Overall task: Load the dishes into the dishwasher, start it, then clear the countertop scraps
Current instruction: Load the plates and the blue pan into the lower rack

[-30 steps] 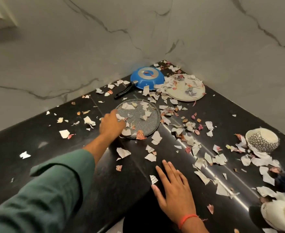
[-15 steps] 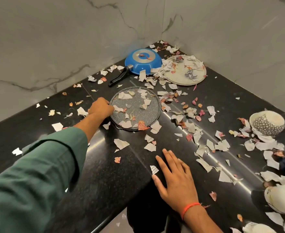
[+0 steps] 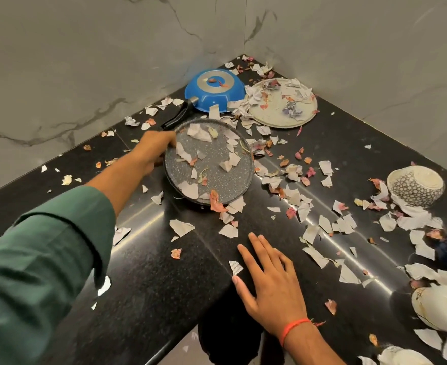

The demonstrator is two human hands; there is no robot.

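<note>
Gripping the left rim of the round grey speckled flat pan (image 3: 212, 164), the left hand (image 3: 152, 148) has tipped that edge up off the black polished stone bench (image 3: 143, 272), whereas half a second ago the pan lay flat with the hand just closing on it; the grip is clamped on the rim, thumb on top, the fingers underneath out of sight. The pan now slopes down toward the near right, its low edge resting on the bench, and torn paper and petal scraps (image 3: 306, 206) cling to its face. Being round, it shows no clear long axis. The right hand (image 3: 272, 280) has stayed flat on the bench near the front edge, fingers straight and slightly spread, holding nothing. Behind the pan, the upturned blue saucepan (image 3: 214, 90) lies with its black handle pointing toward the near left, the handle's tip hidden behind the pan and hand. A round cream plate (image 3: 283, 109) beside it is half buried in scraps. A patterned overturned bowl (image 3: 414, 185) sits to the right, and a white dish (image 3: 443, 309) is cut off by the right border.
</note>
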